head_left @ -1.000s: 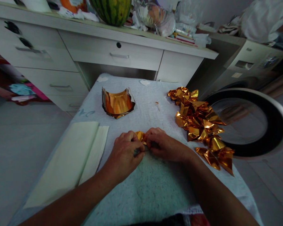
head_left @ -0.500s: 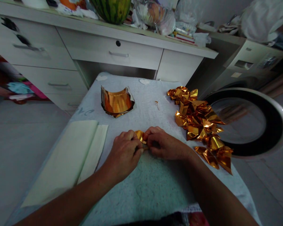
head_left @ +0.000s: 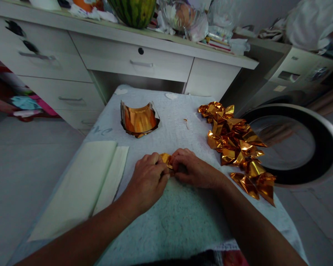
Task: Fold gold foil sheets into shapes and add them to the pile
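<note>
Between my two hands is a small piece of gold foil paper, partly covered by the fingers. My left hand pinches its left side with thumb and fingertips. Closed on the right side is my right hand, its fingers curled. Beyond them, a curved stack of gold foil sheets stands on the cloth-covered table. To the right lies a heap of folded gold foil pieces. Pale paper sheets lie flat at the left, near my left forearm.
A white desk with drawers borders the table's far side, with a watermelon and bags on top. At the right a washing machine's open round door comes close to the table edge. A tiny scrap lies mid-table.
Both hands stay nearly in place, with the fingertips a little closer together on the foil paper. A thin strip visible below the foil is now mostly hidden. The view has shifted slightly.
</note>
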{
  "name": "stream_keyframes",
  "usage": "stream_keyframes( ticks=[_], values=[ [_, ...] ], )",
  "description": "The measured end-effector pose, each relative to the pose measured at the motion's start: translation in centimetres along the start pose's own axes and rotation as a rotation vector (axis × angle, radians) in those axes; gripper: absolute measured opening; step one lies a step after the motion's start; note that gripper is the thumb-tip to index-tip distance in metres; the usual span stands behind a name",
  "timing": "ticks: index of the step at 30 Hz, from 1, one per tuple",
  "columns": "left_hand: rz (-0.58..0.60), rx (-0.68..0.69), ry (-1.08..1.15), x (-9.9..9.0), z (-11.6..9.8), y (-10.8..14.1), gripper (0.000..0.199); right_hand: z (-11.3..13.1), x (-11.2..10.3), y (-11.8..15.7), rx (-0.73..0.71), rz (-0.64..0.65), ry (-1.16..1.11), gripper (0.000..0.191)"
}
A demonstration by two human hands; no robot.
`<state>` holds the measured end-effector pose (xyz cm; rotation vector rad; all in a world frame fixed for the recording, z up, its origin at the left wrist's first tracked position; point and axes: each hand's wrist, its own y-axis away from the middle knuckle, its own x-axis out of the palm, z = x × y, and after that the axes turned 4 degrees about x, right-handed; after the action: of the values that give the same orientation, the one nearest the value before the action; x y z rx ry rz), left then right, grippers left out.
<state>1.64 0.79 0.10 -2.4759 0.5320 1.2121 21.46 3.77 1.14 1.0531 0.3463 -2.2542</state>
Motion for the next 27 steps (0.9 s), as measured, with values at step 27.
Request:
stream_keyframes(
  ticks=[27],
  values=[
    [-0.06, 0.003, -0.055, 0.59, 0.15, -0.08, 0.01, 0.02, 0.79, -0.12, 0.029, -0.06, 0.049, 0.014]
  ],
)
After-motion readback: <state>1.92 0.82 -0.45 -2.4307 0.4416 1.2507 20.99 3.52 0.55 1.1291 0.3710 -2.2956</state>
